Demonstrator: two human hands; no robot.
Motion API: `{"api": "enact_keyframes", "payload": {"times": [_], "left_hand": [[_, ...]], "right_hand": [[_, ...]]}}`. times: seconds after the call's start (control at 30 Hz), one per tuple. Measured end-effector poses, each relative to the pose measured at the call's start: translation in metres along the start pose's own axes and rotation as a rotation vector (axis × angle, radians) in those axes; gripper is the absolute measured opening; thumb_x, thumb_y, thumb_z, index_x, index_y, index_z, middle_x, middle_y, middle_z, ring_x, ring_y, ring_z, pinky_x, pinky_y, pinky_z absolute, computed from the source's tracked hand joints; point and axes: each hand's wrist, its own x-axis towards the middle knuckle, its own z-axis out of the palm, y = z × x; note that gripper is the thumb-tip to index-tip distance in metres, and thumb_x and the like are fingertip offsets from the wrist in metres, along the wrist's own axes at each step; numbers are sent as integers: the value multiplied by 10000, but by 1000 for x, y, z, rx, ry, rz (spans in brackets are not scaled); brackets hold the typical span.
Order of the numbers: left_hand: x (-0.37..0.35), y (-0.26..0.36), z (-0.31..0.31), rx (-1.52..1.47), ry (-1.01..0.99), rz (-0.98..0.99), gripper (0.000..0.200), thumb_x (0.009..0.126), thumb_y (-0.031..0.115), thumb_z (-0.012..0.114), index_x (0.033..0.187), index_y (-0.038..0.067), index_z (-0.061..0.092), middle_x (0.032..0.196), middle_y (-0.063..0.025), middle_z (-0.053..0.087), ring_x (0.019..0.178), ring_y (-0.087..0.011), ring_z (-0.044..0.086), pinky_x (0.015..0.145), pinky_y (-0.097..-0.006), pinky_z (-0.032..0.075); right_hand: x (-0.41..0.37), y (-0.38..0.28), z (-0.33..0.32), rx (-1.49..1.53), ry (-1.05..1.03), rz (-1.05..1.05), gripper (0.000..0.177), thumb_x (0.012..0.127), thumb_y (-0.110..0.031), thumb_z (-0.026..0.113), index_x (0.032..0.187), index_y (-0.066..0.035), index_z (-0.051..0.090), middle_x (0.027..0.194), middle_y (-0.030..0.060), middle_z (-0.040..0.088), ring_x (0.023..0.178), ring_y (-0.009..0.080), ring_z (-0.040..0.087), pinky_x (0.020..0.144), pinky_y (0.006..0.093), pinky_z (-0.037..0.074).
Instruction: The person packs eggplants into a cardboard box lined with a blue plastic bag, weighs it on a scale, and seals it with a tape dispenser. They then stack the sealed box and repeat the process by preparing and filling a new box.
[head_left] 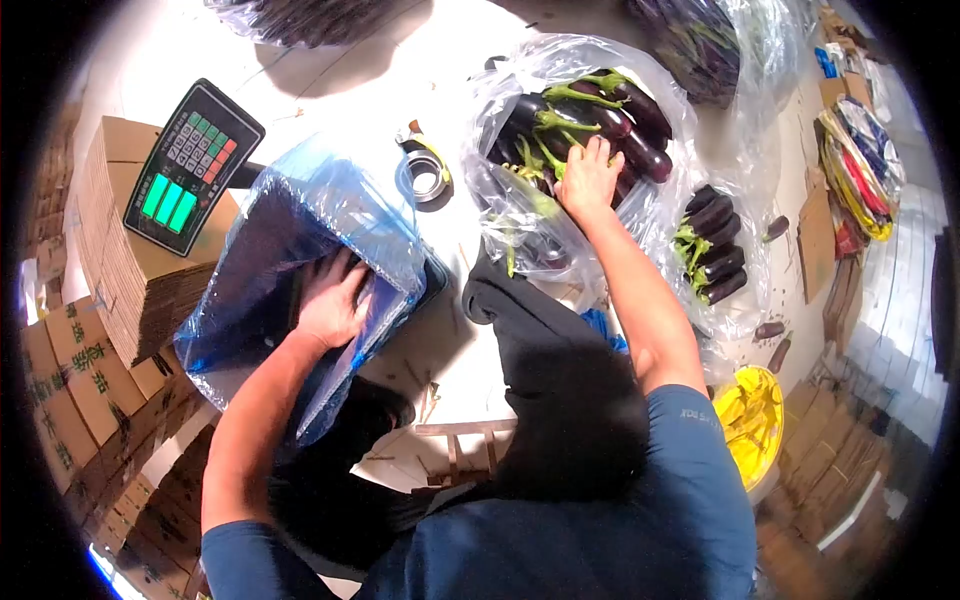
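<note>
My left hand [333,298] is inside a box lined with a blue plastic bag [320,190]; its fingers are spread and nothing shows in them. On the right, my right hand [588,180] lies on the eggplants [640,155] in a large clear plastic bag [500,85]. The fingers of that hand are apart over green stems, and it has not closed round any eggplant. Between box and bag lies a roll of tape [425,177]. A scale display [195,165] with lit green digits stands left of the box.
Flat cardboard [150,280] is stacked at the left. Another clear bag of eggplants [712,245] lies right of the large bag, with loose eggplants [776,229] beyond. A yellow-lined container [748,425] stands at lower right. More filled bags [690,50] lie at the top.
</note>
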Motion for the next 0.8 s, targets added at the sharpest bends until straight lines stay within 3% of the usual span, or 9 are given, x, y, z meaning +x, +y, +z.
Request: {"api": "enact_keyframes", "payload": {"times": [0.1, 0.2, 0.3, 0.33, 0.47, 0.57, 0.63, 0.67, 0.8], "left_hand": [[3, 6, 3, 48, 9, -18, 591, 895, 383, 613, 1404, 96, 525, 1519, -226, 376, 1414, -414, 334, 1173, -585, 196], [5, 7, -4, 31, 41, 10, 563, 910, 358, 615, 1386, 69, 531, 1471, -255, 425, 1347, -427, 424, 1135, -552, 312], [16, 30, -45, -33, -336, -228, 550, 926, 342, 617, 1367, 27, 527, 1379, -283, 504, 1220, -441, 543, 1040, -509, 441], [9, 24, -47, -4, -216, -82, 518, 938, 332, 620, 1336, 7, 552, 1279, -278, 578, 1106, -459, 606, 957, -488, 503], [-31, 56, -118, -340, -177, -23, 517, 947, 295, 625, 1338, -37, 559, 1290, -258, 616, 1188, -402, 606, 1023, -422, 479], [-75, 78, -164, -364, -112, -57, 496, 944, 233, 647, 1365, -13, 553, 1303, -216, 631, 1183, -338, 629, 988, -392, 496], [-101, 94, -184, -470, -81, -135, 486, 940, 213, 651, 1362, -10, 557, 1304, -198, 639, 1187, -308, 629, 981, -385, 497], [-111, 102, -193, -511, -71, -190, 478, 941, 213, 656, 1355, -10, 565, 1286, -181, 653, 1175, -277, 632, 978, -379, 495], [-147, 118, -187, -621, 82, -102, 482, 940, 221, 696, 1347, -10, 579, 1274, -193, 653, 1181, -279, 627, 984, -364, 488]], "right_hand": [[6, -4, 1, -17, -67, 14, 696, 758, -454, 796, 1316, -88, 598, 1502, 203, 400, 1441, 385, 306, 1070, 641, 355], [11, -4, 21, -78, 9, 48, 523, 772, -443, 771, 1162, -98, 720, 1470, 173, 435, 1371, 363, 395, 1061, 610, 374], [9, 0, -3, 27, -153, 52, 488, 768, -458, 758, 1098, -98, 754, 1360, 137, 521, 1279, 322, 463, 1052, 566, 386], [5, 2, -13, 20, -153, 60, 523, 737, -491, 772, 1067, -84, 763, 1245, 109, 581, 1202, 291, 503, 1040, 536, 391], [-11, 34, -37, 153, -68, 34, 568, 703, -467, 775, 1068, -33, 741, 1209, 136, 603, 1183, 310, 522, 939, 515, 464], [-31, 78, -49, 368, 136, 79, 499, 711, -388, 763, 1002, 15, 723, 1080, 172, 656, 1057, 297, 608, 881, 438, 512], [-48, 115, -83, 973, -91, 135, 426, 716, -326, 795, 950, 21, 715, 959, 145, 702, 909, 231, 661, 832, 365, 522], [-58, 128, -69, 1062, 218, 127, 342, 738, -262, 823, 899, 16, 707, 876, 104, 715, 806, 164, 657, 795, 307, 515], [-106, 135, -168, 1517, 422, 127, 351, 845, -195, 773, 1091, 36, 676, 1025, 76, 699, 922, 155, 645, 872, 290, 506]]}}
